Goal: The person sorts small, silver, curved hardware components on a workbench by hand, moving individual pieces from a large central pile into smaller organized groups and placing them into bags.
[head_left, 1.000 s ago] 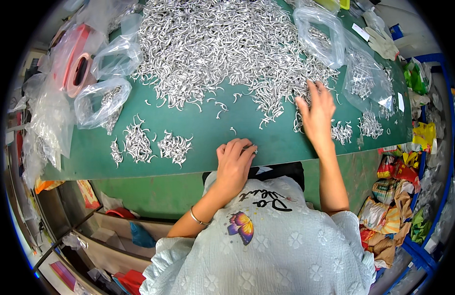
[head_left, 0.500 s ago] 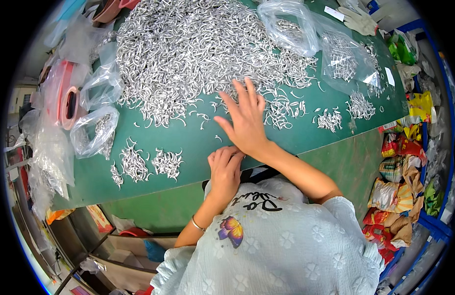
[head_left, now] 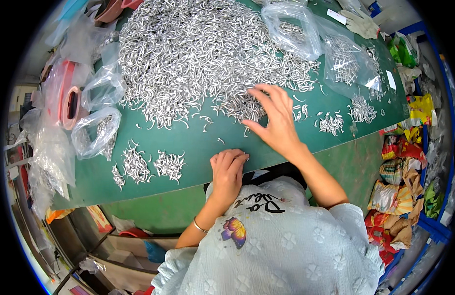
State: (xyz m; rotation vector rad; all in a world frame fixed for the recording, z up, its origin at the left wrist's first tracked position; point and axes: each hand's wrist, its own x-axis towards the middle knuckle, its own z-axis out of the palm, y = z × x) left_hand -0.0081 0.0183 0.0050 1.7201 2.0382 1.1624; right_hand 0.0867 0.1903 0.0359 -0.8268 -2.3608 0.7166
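My right hand [head_left: 277, 120] is open, thumb and fingers spread around the right side of a small heap of curved silver metal pieces [head_left: 244, 105]. This heap adjoins the front of a large pile of similar pieces [head_left: 188, 54]. Close to the table's near edge, my left hand [head_left: 227, 172] is closed, fingers bent and pressed together. A small silvery bit shows at its fingertips, but what it holds is mostly hidden. One loose curved piece [head_left: 221, 141] lies just beyond the left hand.
On the green table [head_left: 198, 167], small heaps lie at left [head_left: 135, 164] and right [head_left: 331, 123]. Clear plastic bags [head_left: 97, 132] holding metal pieces stand at the left; another bag [head_left: 345, 64] lies at the back right. A pale glove [head_left: 361, 23] rests at the far right corner.
My right hand has moved right and slightly nearer. Metal pieces that lay to its right now form a heap on its left. My left hand stays closed in nearly the same place.
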